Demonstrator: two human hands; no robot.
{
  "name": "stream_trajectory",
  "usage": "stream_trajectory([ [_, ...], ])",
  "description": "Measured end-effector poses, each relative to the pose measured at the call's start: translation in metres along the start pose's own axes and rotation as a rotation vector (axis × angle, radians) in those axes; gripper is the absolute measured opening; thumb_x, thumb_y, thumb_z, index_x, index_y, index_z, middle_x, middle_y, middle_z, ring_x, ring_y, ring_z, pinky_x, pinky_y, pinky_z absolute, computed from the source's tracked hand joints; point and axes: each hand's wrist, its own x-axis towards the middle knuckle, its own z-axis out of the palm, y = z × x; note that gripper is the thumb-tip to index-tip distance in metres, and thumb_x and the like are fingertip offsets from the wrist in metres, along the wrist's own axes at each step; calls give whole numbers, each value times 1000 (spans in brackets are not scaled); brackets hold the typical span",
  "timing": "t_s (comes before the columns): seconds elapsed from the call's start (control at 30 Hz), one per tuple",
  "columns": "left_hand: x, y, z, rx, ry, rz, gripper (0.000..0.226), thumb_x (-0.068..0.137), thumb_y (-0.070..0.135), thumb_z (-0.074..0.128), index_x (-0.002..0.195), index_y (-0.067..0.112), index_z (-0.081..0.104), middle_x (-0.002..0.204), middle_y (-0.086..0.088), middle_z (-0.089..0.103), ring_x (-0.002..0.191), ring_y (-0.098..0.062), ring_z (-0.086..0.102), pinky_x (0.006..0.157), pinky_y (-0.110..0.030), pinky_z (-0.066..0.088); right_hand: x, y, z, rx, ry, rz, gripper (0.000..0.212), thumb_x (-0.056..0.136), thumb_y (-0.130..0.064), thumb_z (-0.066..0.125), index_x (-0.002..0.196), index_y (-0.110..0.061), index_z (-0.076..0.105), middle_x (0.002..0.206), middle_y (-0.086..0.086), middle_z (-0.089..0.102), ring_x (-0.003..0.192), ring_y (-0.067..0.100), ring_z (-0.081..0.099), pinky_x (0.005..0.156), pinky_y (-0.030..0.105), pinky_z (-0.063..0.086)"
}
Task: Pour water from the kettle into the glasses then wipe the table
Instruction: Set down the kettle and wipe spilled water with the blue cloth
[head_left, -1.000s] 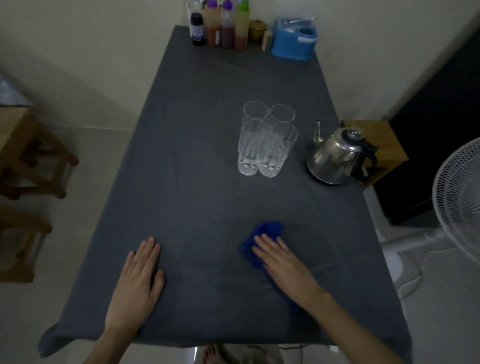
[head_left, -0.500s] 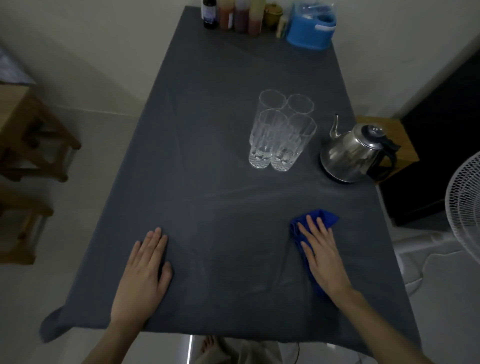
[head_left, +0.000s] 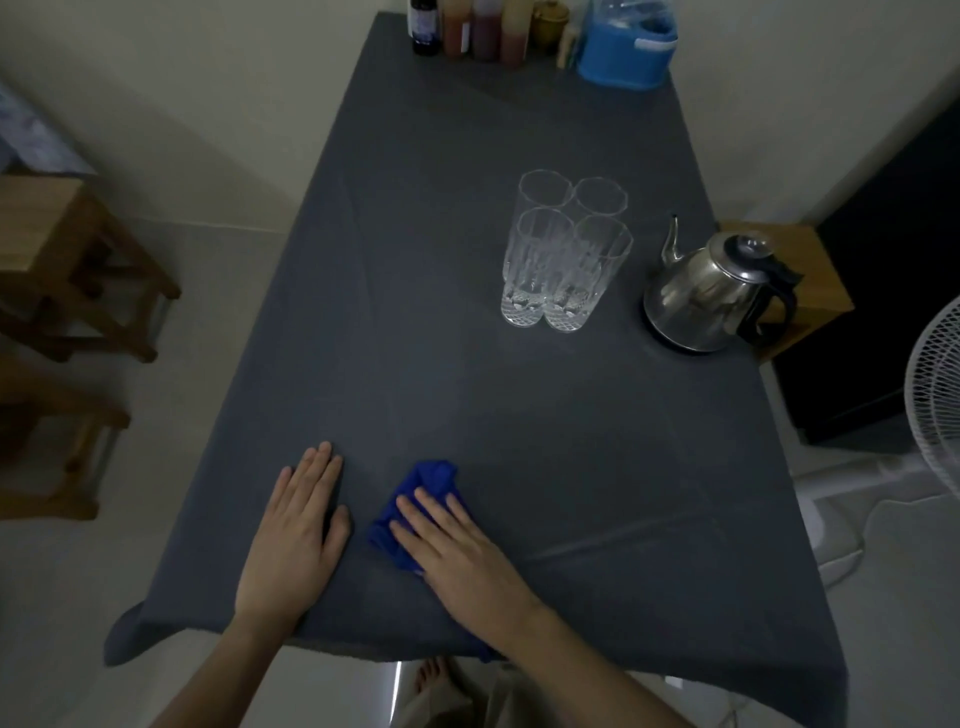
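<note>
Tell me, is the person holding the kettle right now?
No, the kettle stands alone on the table; the right hand presses a blue cloth and the left hand lies flat.

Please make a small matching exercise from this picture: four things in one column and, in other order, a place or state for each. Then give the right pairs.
1. kettle
2. blue cloth
3. left hand
4. blue container

A. flat on the bare tablecloth
B. at the far end, beside the bottles
C. under the right hand
D. right of the four glasses

Pairs: 1-D, 2-C, 3-A, 4-B
</note>
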Motion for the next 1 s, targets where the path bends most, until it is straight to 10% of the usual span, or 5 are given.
stream_trajectory([
  [0.27,0,0,4,-33,14,-16,60,93,40,27,143,9,36,154,-5,29,142,-13,20,119,-25,1,-100,139,-39,-10,-10,349,45,101,-32,28,133,-10,51,145,4,41,131,26,47,116,36,14],
  [0.47,2,0,5,-41,29,-5,59,92,38,29,142,6,38,153,-7,31,142,-16,22,120,-27,2,-124,178,-47,115,45,635,58,95,-50,28,148,-27,25,159,-2,11,148,16,-1,120,43,4],
  [1.0,-1,-3,4,-11,20,6,58,94,36,31,144,8,34,154,-6,28,143,-13,19,120,-31,6,3,-28,-7,55,19,125,53,85,-27,40,137,-17,47,150,6,40,141,23,31,115,43,24],
])
